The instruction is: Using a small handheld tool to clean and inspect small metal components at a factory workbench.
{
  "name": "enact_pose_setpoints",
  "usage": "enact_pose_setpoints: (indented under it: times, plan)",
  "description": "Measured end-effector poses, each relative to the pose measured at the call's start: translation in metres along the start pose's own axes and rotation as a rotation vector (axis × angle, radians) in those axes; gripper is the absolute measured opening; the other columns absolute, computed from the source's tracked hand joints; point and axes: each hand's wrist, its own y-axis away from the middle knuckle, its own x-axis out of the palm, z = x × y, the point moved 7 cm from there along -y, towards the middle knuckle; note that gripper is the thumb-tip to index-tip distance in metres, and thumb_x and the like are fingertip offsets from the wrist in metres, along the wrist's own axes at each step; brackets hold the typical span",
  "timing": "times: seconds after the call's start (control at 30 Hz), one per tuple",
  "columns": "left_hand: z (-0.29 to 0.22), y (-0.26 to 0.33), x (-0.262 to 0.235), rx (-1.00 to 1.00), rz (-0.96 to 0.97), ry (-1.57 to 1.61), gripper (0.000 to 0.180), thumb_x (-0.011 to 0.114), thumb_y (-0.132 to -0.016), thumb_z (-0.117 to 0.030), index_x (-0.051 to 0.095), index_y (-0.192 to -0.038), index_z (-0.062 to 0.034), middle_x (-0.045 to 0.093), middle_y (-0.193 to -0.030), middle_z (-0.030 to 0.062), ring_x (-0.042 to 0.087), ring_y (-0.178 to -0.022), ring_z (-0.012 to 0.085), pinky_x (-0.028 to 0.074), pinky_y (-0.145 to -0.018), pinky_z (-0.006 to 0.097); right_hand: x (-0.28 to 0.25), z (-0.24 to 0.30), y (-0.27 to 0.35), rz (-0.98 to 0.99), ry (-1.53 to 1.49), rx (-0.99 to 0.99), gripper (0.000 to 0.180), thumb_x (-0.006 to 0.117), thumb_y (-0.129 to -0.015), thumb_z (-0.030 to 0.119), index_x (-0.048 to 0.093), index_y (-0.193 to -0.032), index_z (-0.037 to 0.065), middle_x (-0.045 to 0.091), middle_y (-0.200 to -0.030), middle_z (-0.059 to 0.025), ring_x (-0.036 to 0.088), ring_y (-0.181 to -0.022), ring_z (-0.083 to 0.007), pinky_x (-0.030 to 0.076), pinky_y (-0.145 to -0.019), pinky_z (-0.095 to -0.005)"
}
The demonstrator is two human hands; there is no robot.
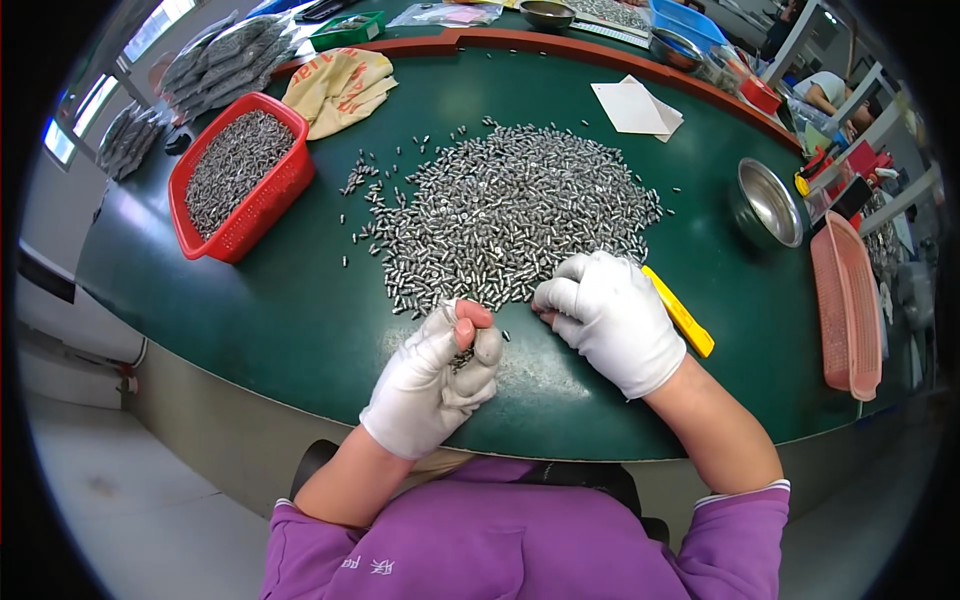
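A wide heap of small silvery metal cylinders (510,205) is spread over the green tabletop. My left hand (432,375), in a white glove with bare thumb and fingertip, curls around several of these small metal cylinders (461,360) in its palm, close to the near edge of the heap. At the heap's near right edge is my right hand (610,318), gloved the same way, fingers bent and tips pressed together at the pile; what lies between them, if anything, is hidden. Beside it lies a yellow-handled tool (680,312), its tip partly covered by the hand.
A red plastic basket (283,190) full of similar metal pieces stands at left, near a folded yellowish cloth bag (340,90). White cards (633,107), a steel bowl (770,203) and a pink basket (845,305) are to the right. A reddish raised ledge (500,38) borders the far side.
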Motion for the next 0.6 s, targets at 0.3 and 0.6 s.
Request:
enact_pose_setpoints:
  times: [0.3, 0.6]
  plan:
    - [0.001, -0.001, 0.005, 0.022, 0.014, 0.006, 0.015, 0.057, -0.098, -0.022, 0.061, -0.110, -0.0123, 0.043, -0.079, -0.0007, 0.028, -0.053, 0.0053, 0.024, -0.046, 0.019, -0.016, -0.002, 0.005, -0.185, -0.025, 0.053, 0.013, 0.072, -0.076, 0.018, 0.065, -0.086, 0.013, 0.060, -0.083, -0.0047, 0.060, -0.081, -0.0252, 0.049, -0.071, -0.0379]
    - [0.000, 0.000, 0.004, 0.024, -0.005, -0.027, 0.015, 0.057, -0.098, -0.023, 0.060, -0.109, -0.0123, 0.043, -0.078, -0.0005, 0.029, -0.053, 0.0059, 0.025, -0.047, 0.019, -0.032, -0.005, 0.004, -0.211, -0.024, 0.089, 0.008, 0.071, -0.077, 0.016, 0.065, -0.081, 0.013, 0.059, -0.079, -0.0048, 0.061, -0.077, -0.0257, 0.050, -0.068, -0.0383]
